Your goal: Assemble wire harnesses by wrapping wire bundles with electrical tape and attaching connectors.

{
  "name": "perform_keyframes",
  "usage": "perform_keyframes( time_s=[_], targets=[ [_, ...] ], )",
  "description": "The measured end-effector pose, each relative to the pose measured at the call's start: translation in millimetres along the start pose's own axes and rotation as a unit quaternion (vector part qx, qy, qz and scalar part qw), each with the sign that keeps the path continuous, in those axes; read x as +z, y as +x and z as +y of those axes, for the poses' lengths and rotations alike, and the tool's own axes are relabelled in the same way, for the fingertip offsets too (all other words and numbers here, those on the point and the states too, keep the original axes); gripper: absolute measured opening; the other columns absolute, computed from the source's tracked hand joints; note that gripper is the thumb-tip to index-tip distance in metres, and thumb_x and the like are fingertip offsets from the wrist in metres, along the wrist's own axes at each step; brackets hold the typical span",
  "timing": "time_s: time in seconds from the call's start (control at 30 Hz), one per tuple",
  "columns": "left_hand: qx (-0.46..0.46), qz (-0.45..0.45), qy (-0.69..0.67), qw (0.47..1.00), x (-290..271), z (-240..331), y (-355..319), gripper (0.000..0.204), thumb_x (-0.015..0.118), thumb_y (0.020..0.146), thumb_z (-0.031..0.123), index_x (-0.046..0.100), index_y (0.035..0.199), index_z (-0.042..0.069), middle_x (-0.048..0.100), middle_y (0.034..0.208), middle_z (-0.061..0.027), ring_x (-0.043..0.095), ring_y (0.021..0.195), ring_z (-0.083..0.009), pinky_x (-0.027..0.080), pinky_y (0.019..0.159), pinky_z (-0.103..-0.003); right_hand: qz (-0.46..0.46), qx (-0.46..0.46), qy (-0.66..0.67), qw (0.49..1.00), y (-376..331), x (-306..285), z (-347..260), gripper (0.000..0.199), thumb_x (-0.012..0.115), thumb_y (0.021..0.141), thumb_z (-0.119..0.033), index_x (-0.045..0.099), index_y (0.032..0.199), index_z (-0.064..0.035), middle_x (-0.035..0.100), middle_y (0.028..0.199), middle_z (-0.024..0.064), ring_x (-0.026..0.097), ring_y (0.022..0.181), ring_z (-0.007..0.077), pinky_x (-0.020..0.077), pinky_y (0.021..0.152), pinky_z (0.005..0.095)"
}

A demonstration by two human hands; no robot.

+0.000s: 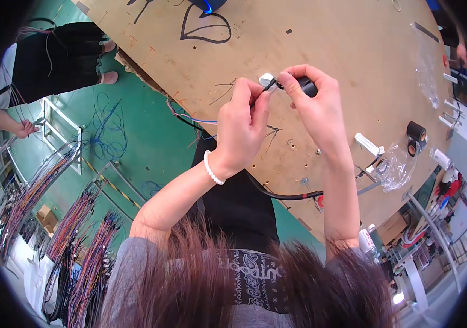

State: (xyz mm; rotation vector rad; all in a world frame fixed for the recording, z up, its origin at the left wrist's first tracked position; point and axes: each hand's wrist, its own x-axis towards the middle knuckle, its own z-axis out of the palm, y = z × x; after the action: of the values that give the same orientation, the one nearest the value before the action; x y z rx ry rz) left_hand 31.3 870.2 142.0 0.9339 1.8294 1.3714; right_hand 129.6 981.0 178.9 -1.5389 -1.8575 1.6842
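Observation:
My left hand (243, 123), with a white beaded bracelet on its wrist, is raised over the wooden board and pinches a thin dark strand. My right hand (320, 104) is closed around a roll of black tape (309, 87), its thumb and forefinger meeting close to the left fingertips. A short black piece (272, 84), wire or tape, spans the small gap between both hands. Just behind it shows a white plastic part (266, 79); whether it is attached cannot be made out. Thin blue and red wires (203, 120) run toward my left wrist and pass behind it.
The wooden board (348, 44) carries small nails and black drawn lines. On its right lie black tape rolls (416, 131), clear plastic wrap (397, 169) and a white block (367, 144). A black cable (293, 196) crosses its near edge. Wire bundles (75, 218) and another person (53, 65) are at left.

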Motion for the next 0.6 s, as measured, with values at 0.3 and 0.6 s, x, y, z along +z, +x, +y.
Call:
perform_keyframes(
  time_s=[0.3,0.6],
  targets=[
    [0.155,0.045,0.076,0.984,-14,14,-3,0.007,0.057,0.091,0.001,0.051,0.094,0.001,0.055,0.075,-0.0087,0.054,0.061,-0.0229,0.042,0.057,-0.033,0.16,-0.063,0.061,0.983,-46,-6,-16,0.018,0.073,0.086,-0.014,0.069,0.097,-0.0008,0.063,0.081,0.0004,0.055,0.077,0.0061,0.0451,0.071,0.0206],
    [0.059,-0.058,0.093,0.992,-15,25,1,0.01,0.064,0.088,0.007,0.056,0.088,0.002,0.058,0.074,-0.0086,0.057,0.066,-0.0233,0.042,0.059,-0.034,0.052,-0.041,0.094,0.993,-20,-8,-7,0.018,0.073,0.087,-0.017,0.066,0.091,-0.0003,0.062,0.079,-0.0002,0.054,0.07,0.0051,0.0439,0.062,0.0196]
  ],
)
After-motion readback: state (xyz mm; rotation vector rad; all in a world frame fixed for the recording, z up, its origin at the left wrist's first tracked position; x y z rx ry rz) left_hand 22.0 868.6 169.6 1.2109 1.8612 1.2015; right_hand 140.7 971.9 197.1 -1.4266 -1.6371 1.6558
